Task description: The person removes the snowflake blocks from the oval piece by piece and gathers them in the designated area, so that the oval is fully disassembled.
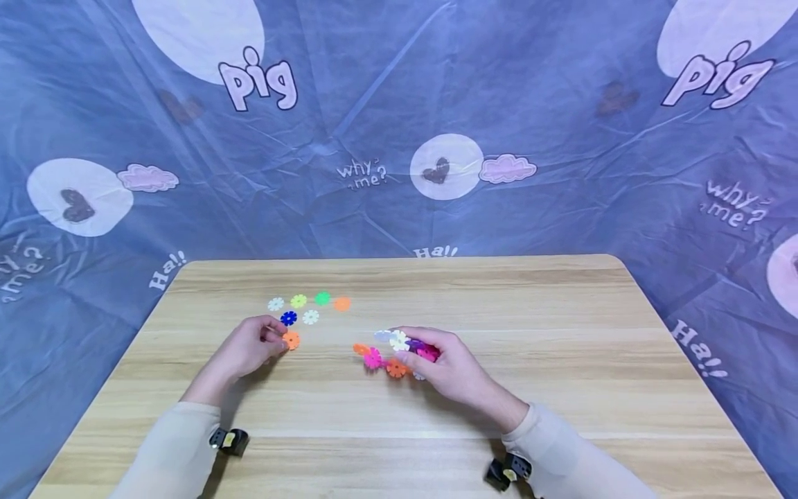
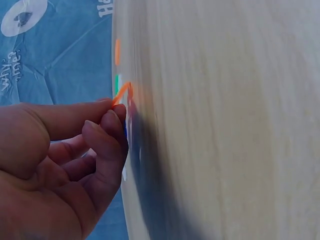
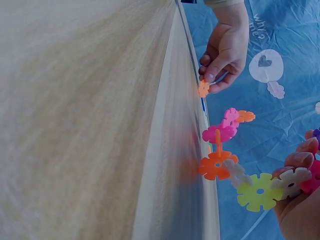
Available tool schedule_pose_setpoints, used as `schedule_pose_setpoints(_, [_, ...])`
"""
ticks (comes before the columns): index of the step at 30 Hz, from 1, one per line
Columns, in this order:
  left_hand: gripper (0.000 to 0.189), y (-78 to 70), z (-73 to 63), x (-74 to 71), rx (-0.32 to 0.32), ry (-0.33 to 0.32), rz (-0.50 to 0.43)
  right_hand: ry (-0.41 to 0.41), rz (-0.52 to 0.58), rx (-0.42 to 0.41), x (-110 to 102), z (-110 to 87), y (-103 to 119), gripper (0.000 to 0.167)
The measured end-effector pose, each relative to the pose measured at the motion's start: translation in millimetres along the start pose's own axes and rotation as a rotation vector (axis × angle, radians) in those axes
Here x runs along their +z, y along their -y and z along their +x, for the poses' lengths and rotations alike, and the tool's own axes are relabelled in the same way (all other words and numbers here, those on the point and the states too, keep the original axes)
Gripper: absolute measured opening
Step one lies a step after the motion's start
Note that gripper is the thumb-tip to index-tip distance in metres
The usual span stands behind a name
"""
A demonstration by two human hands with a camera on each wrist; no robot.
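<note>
Between thumb and fingertips, my left hand [image 1: 252,344] pinches an orange flower-shaped plastic disc [image 1: 291,340]. In the left wrist view that disc appears tilted, one edge close to the tabletop. My right hand [image 1: 458,364] grips a chain of interlocked flower discs [image 1: 395,368] near the middle of the table. The right wrist view shows orange, pink, whitish and yellow discs [image 3: 258,192] linked edge to edge, with the free end hanging toward the left hand. Fingers and palm hide part of the chain.
Beyond the left hand lie loose flower discs: dark blue [image 1: 289,318], white [image 1: 310,317], pale white [image 1: 276,304], yellow [image 1: 298,301], green [image 1: 322,298] and orange [image 1: 342,303]. A blue printed cloth [image 1: 386,229] hangs around the wooden table [image 1: 499,291].
</note>
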State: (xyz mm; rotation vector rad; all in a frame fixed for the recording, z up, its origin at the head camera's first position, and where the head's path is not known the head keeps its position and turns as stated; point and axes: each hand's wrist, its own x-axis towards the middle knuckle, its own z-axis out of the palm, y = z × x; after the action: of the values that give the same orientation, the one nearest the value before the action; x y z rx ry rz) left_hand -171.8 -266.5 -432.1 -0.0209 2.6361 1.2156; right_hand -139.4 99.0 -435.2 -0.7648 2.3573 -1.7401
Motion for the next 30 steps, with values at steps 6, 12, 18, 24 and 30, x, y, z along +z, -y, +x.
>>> schedule_pose_setpoints(6, [0.023,2.7,2.6,-1.3,-0.037,-0.005,0.028,0.003,0.008,0.010,1,0.4,1,0.040])
schedule_pose_setpoints(12, [0.019,3.0,2.7,-3.4,-0.045,-0.023,0.032,0.005,0.018,0.030,1,0.1,2,0.041])
schedule_pose_setpoints(18, [0.019,-3.3,0.9,-1.7,0.056,-0.050,-0.025,-0.002,0.026,0.031,2,1.1,2,0.042])
schedule_pose_setpoints(24, [0.020,-19.6,-8.1,7.8,0.249,-0.057,-0.104,-0.013,0.017,0.032,2,2.6,0,0.042])
schedule_pose_setpoints(30, [0.014,-42.1,-16.3,21.5,0.384,-0.035,-0.142,-0.010,0.027,0.048,3,3.8,2,0.041])
